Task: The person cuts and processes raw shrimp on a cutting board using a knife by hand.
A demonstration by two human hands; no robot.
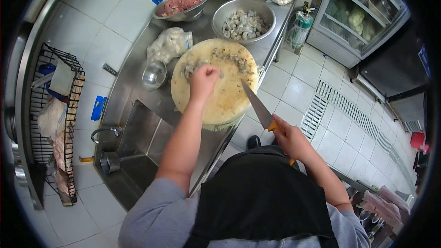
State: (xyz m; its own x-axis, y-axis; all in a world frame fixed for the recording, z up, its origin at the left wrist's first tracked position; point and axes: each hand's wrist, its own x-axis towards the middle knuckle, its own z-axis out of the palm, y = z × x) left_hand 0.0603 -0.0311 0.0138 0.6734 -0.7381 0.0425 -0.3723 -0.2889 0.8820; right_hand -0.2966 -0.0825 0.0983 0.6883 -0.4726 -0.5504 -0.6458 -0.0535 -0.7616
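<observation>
A round wooden chopping board (229, 98) stands on the steel counter in front of me. Over its middle, my left hand (205, 81) is closed with the fingers curled in; what they hold, if anything, is hidden. Greyish peeled shrimp (187, 70) lie on the board just beyond that hand. Dark scraps (236, 60) are spread along the far right part of the board. My right hand (289, 138) grips the orange handle of a kitchen knife (258, 104). Its broad blade points up and left, the tip by the board's right edge.
A perforated steel bowl (219, 10) of shrimp and a bowl of raw meat (158, 13) stand beyond the board. To the left are a plastic bag (167, 46), a small metal bowl (154, 74) and a sink (138, 133). A glass-door fridge (337, 41) stands right.
</observation>
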